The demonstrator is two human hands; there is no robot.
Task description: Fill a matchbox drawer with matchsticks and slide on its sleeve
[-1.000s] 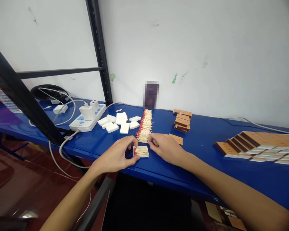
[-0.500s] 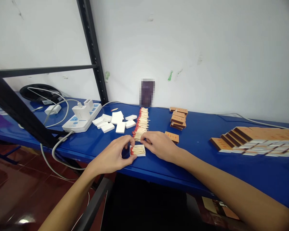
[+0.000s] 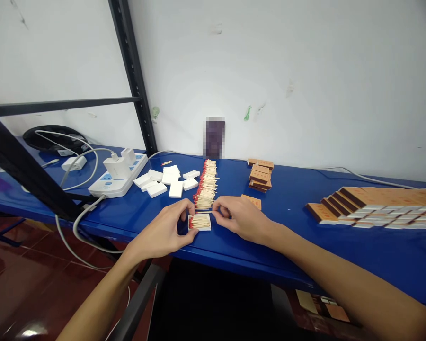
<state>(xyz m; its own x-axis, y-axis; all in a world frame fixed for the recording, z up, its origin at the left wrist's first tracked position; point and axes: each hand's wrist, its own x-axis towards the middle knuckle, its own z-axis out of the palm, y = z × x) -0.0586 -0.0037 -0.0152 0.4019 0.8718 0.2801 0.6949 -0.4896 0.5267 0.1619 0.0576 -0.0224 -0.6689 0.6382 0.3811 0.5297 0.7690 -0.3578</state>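
Observation:
A white matchbox tray (image 3: 206, 227) lies near the table's front edge, partly filled with red-tipped matches (image 3: 199, 221). My left hand (image 3: 168, 227) grips its left end, thumb on the near side and index finger on the far side. Just right of the tray, my right hand (image 3: 239, 215) is closed in a pinch on the plain end of a match (image 3: 203, 211), whose head points left. That match lies level between the tray and a long row of loose matches (image 3: 208, 182) running back toward the wall.
Several white trays (image 3: 175, 189) lie to the left, near a power strip (image 3: 110, 187) with cables. Orange matchbox sleeves (image 3: 260, 176) are piled right of the matches. A large matchbox stack (image 3: 383, 201) stands far right. A black shelf post (image 3: 133, 71) rises at left.
My right hand has drawn back slightly toward me and to the right from the row, with a match now showing at its fingertips. My left hand keeps its grip on the tray.

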